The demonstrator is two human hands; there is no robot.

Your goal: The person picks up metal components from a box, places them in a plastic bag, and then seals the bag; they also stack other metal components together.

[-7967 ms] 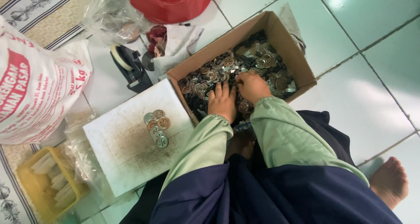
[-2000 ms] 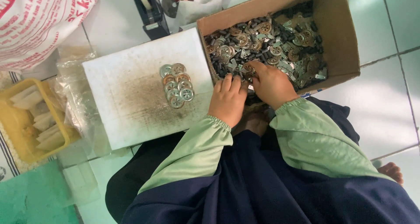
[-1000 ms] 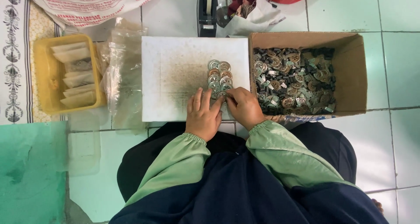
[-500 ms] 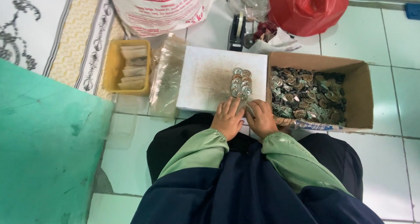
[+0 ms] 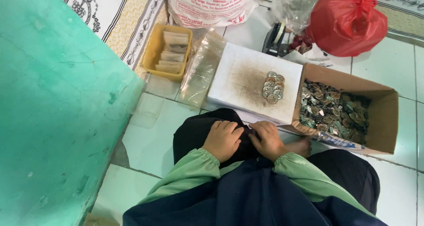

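My left hand (image 5: pixel 223 140) and my right hand (image 5: pixel 266 140) lie side by side on the dark cloth (image 5: pixel 194 131) over my lap, fingers curled, fingertips meeting at a fold. Whether they hold anything is hidden. Just beyond them lies a white board (image 5: pixel 238 78) with a small cluster of round metal pieces (image 5: pixel 273 87) near its right edge. To its right, an open cardboard box (image 5: pixel 385 120) holds many more metal pieces (image 5: pixel 335 111).
A yellow tray (image 5: pixel 152 58) with pale stacks and a clear plastic bag (image 5: pixel 201 69) lie left of the board. Behind stand a white sack (image 5: pixel 207 5), a black tape dispenser (image 5: pixel 274 36) and a red bag (image 5: pixel 346 22). A green surface (image 5: pixel 53 98) fills the left.
Both hands have drawn back from the box and board onto my lap. The view has swung, bringing the green surface in at the left.
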